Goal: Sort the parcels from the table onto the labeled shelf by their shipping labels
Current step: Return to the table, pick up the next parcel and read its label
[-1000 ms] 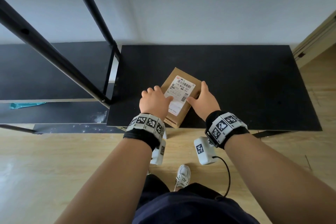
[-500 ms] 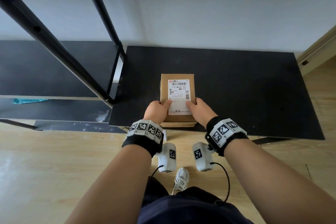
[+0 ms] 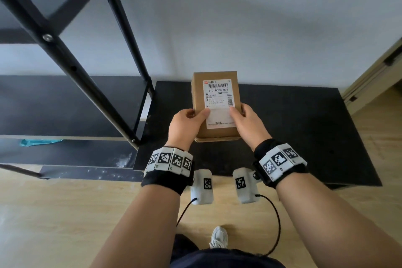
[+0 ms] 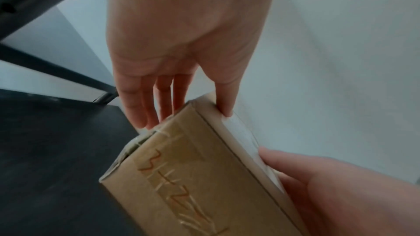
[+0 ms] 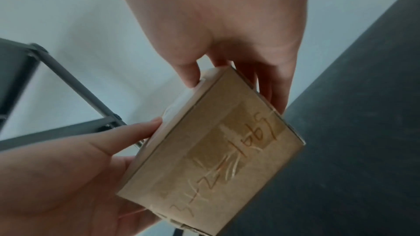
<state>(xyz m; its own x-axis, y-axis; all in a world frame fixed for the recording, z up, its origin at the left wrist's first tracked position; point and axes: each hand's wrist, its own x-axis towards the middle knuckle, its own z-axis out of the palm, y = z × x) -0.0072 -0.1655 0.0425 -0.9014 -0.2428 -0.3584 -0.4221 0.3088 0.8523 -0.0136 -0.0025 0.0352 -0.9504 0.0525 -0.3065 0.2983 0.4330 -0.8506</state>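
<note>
Both hands, left hand [image 3: 183, 124] and right hand [image 3: 248, 123], are gripping the parcel [image 3: 214, 102] above the counter [image 3: 304, 128], fingers clamped on its sides, shipping label [image 3: 218, 102] facing up. Reading step, I'd say; next is matching the code to a bay on the shelf [image 3: 71, 102] left of the counter.

A pale wood floor [image 3: 65, 213] runs along the near side of the picture. On it stands a white sneaker [image 3: 218, 237], laced, its toe turned away from the viewer. Just nearer than the sneaker lies dark clothing [image 3: 217, 259]. Far from the sneaker, a plain white wall [image 3: 261, 17] rises across the back. Right of the sneaker and further off, a light wooden door frame [image 3: 376, 76] meets the wall. Left of the sneaker and well apart from it, a scrap of teal material [image 3: 39, 142] lies low down.
</note>
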